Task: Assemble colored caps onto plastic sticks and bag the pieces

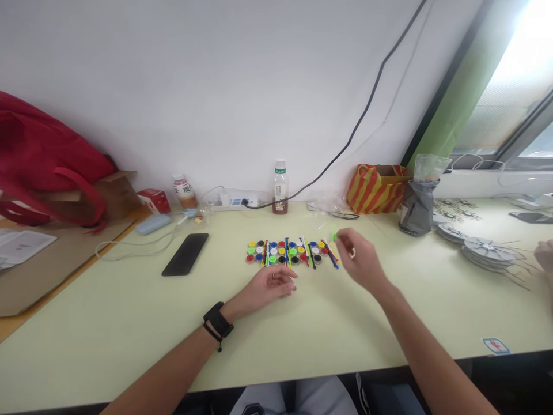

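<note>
Green peg (334,236) pinched in right hand (360,262), centre frame, just above the right end of the cap rows (290,252).
Left hand (270,286) rests loosely curled and empty below the rows; right hand is nearer, rows lie left of it, running left-right.

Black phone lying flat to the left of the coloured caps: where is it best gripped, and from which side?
Grip the black phone across its two long edges near the middle, coming down from above. It lies flat and slanted on the table, so only the thin sides offer a hold. The left hand is nearer; the white cable beside it looks worth avoiding.
</note>
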`<move>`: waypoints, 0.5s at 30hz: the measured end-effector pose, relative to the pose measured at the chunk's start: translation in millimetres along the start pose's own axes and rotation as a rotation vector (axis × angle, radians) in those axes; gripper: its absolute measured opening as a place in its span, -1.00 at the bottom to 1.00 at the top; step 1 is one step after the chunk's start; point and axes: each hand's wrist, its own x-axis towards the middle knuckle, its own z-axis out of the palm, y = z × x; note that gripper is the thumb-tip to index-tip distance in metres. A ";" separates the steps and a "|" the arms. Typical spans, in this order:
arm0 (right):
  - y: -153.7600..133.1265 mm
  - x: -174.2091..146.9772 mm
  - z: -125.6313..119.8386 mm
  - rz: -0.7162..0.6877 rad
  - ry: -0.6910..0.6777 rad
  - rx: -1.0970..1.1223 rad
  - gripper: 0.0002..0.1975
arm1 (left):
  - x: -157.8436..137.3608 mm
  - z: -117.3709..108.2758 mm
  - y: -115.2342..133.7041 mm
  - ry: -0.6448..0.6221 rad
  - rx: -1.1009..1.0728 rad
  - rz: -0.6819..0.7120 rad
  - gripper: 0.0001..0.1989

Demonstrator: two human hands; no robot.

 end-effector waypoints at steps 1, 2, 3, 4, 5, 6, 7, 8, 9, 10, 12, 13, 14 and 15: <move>11.7 6.4 -7.9 0.020 0.054 -0.071 -0.87 | -0.1 -0.3 0.0 -0.001 0.007 0.003 -0.61; 24.5 11.0 -14.2 0.059 0.095 -0.147 -0.89 | -0.2 -0.5 0.5 -0.004 0.016 0.007 -0.62; 37.9 13.6 -18.5 0.123 0.099 -0.237 -0.90 | -0.4 -0.6 1.2 -0.009 0.028 0.010 -0.63; 50.9 14.2 -20.8 0.203 0.034 -0.336 -0.90 | -0.7 -0.6 2.0 -0.014 0.041 0.015 -0.64; 63.0 13.1 -21.3 0.287 -0.108 -0.428 -0.86 | -0.9 -0.6 2.9 -0.017 0.052 0.019 -0.64; 73.5 10.8 -20.4 0.324 -0.183 -0.450 -0.82 | -1.1 -0.4 3.6 -0.019 0.061 0.025 -0.65; 82.2 7.7 -18.6 0.346 -0.227 -0.462 -0.80 | -1.2 -0.3 4.1 -0.020 0.068 0.032 -0.65; 88.7 4.5 -16.5 0.361 -0.264 -0.470 -0.79 | -1.2 -0.2 4.5 -0.021 0.071 0.039 -0.65; 93.3 1.6 -14.4 0.368 -0.275 -0.472 -0.79 | -1.2 -0.1 4.7 -0.021 0.074 0.046 -0.66; 95.9 -0.6 -12.6 0.376 -0.279 -0.480 -0.81 | -1.1 0.1 5.0 -0.022 0.075 0.050 -0.66; 96.6 -2.8 -10.0 0.393 -0.269 -0.501 -0.87 | -0.8 0.4 5.7 -0.027 0.076 0.052 -0.66; 95.1 -2.8 -9.0 0.401 -0.255 -0.515 -0.91 | -0.7 0.5 6.2 -0.031 0.076 0.053 -0.66; 92.7 -2.3 -7.8 0.400 -0.234 -0.527 -0.95 | -0.5 0.7 6.7 -0.036 0.076 0.053 -0.66; 89.5 -1.7 -6.1 0.384 -0.213 -0.524 -0.95 | -0.4 0.8 7.3 -0.040 0.076 0.053 -0.66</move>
